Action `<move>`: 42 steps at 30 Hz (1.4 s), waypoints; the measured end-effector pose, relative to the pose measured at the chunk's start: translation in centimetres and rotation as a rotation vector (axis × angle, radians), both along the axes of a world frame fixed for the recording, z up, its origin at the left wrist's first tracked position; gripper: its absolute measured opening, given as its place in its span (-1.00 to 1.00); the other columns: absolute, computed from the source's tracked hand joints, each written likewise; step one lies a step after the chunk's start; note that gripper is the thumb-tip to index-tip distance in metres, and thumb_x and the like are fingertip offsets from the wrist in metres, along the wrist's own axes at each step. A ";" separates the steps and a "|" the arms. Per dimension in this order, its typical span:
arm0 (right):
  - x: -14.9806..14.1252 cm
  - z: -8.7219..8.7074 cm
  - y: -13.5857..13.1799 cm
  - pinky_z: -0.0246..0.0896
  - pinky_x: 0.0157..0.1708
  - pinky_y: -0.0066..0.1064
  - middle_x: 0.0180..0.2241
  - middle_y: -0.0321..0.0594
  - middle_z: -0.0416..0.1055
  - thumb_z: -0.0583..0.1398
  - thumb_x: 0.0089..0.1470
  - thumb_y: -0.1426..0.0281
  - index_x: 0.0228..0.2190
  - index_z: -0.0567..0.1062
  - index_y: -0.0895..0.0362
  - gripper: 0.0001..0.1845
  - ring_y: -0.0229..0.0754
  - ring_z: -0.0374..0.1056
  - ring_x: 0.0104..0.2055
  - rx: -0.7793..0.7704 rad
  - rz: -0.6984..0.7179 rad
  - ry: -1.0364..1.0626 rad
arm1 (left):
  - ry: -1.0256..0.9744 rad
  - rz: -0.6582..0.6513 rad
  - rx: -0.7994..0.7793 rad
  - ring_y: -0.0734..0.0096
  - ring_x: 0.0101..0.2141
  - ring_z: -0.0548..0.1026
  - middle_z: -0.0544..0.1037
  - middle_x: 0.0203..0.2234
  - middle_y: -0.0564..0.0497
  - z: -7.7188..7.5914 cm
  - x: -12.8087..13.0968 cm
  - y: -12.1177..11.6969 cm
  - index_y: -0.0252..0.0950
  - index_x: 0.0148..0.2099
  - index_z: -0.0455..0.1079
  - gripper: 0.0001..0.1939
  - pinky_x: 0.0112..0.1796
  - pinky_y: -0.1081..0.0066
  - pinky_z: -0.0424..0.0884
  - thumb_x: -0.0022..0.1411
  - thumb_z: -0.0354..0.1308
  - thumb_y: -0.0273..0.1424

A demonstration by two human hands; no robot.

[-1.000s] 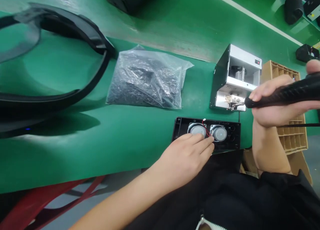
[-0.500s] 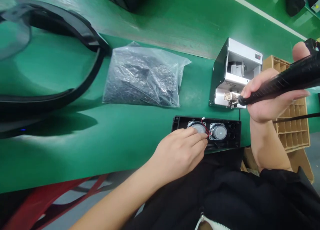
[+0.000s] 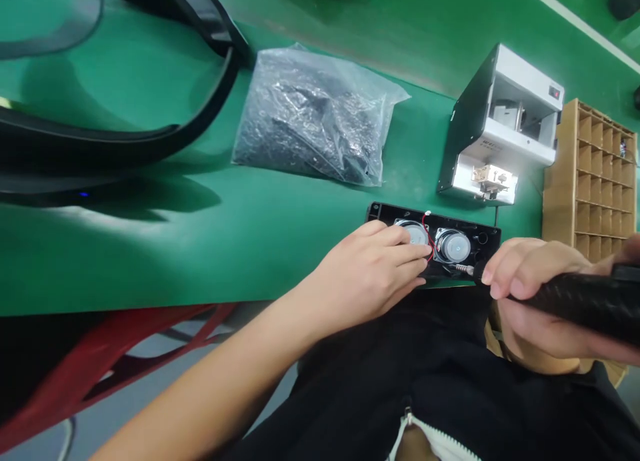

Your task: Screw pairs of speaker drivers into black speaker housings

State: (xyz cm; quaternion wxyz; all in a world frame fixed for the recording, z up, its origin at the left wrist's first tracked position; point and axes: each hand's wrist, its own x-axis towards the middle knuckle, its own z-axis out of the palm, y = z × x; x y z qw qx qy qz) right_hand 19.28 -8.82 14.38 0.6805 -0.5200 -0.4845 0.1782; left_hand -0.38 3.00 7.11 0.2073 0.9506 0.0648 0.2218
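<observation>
A long black speaker housing [image 3: 486, 255] lies on the green bench near its front edge, holding two round grey speakers. My left hand [image 3: 370, 267] rests on the left speaker [image 3: 416, 232], fingers stretched over it and slightly apart; its thumb is hidden. A red wire [image 3: 427, 227] with a white plug runs between the speakers. My right hand [image 3: 535, 274] is closed round a black electric screwdriver [image 3: 585, 304]. The tool's bit points left, down at the housing's near edge just below the right speaker [image 3: 456, 247]. Whether a screw sits on the bit is too small to tell.
Behind the housing stands a silver and black screw feeder [image 3: 475, 141]. To its right is a cardboard divider box [image 3: 560, 174]. A clear bag of dark parts [image 3: 320, 114] lies left of the feeder, and a large black curved frame [image 3: 150, 137] takes up the far left.
My right hand has brought the screwdriver from the screw feeder down to the housing. My left hand stays on the left speaker. The whole view has shifted, with things appearing higher and further right.
</observation>
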 end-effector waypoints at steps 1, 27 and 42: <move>-0.3 -0.6 0.1 0.33 -0.74 -0.32 -0.59 -0.54 0.39 0.12 0.23 -0.35 0.28 0.43 -0.43 -0.30 -0.24 0.21 -0.75 0.069 0.021 0.013 | -0.014 -0.001 0.005 0.24 -0.14 0.58 0.78 -0.04 -0.02 -0.1 0.0 0.0 -0.24 -0.09 0.67 -0.84 -0.18 0.19 0.36 0.55 0.26 -0.35; -0.4 -4.8 2.5 0.40 -0.75 -0.35 -0.52 -0.39 0.48 -0.08 0.27 -0.42 0.33 0.48 -0.11 -0.05 -0.24 0.32 -0.71 0.251 0.144 -0.083 | -0.039 -0.014 -0.014 0.25 -0.16 0.54 0.78 -0.04 0.02 -1.0 0.2 -0.2 -0.19 -0.10 0.68 -0.73 -0.22 0.17 0.25 0.61 0.15 -0.33; -0.6 -4.9 1.9 0.40 -0.71 -0.29 -0.48 -0.31 0.53 0.00 0.31 -0.35 0.30 0.48 0.03 -0.10 -0.18 0.34 -0.67 0.264 0.174 0.006 | -0.057 -0.008 -0.026 0.24 -0.16 0.52 0.77 -0.01 0.03 -1.2 0.2 -0.4 -0.20 -0.13 0.67 -0.76 -0.21 0.18 0.22 0.59 0.21 -0.30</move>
